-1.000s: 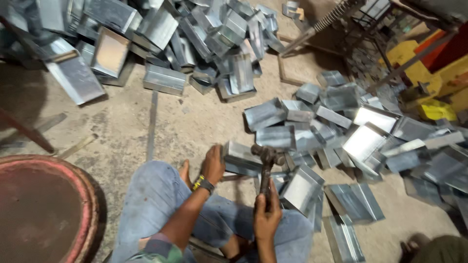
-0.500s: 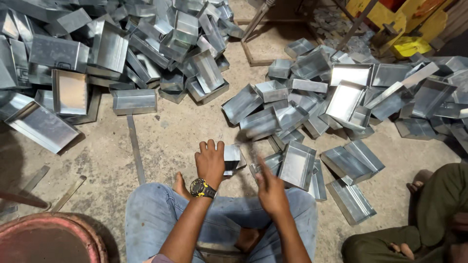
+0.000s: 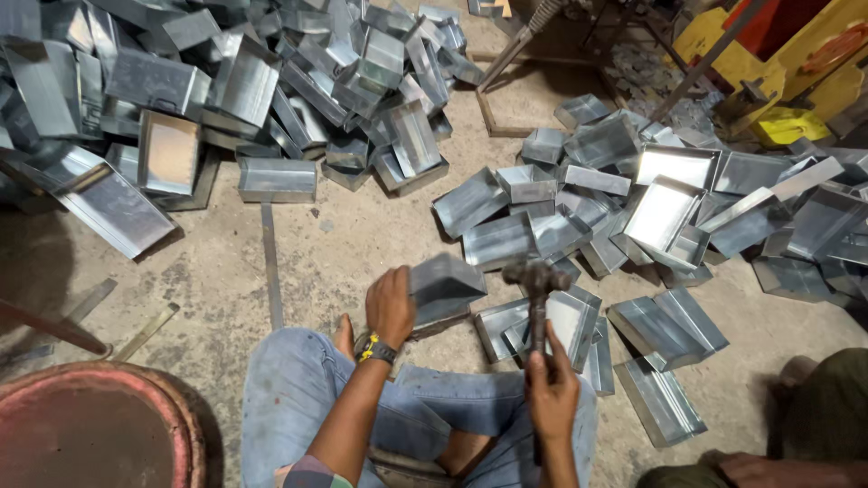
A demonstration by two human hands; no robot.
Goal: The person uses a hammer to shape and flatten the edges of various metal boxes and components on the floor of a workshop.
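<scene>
I sit on the floor in blue jeans. My left hand [image 3: 391, 305], with a watch on the wrist, grips a folded sheet-metal box [image 3: 445, 287] held just in front of my knees. My right hand [image 3: 552, 390] is closed around the handle of a hammer [image 3: 537, 291], whose dark head is raised upright beside the box, a little to its right. More shiny metal trays [image 3: 561, 321] lie on the floor right behind the hammer.
A large heap of metal boxes [image 3: 271, 81] fills the far left, another spread [image 3: 687, 199] lies at the right. A round reddish drum top [image 3: 90, 434] sits at lower left. Another person's leg and hand [image 3: 796, 434] show at lower right. Yellow machinery [image 3: 778, 54] stands far right.
My left hand has picked a box up off the floor. My right hand now grips the hammer with its head raised. The view has shifted slightly.
</scene>
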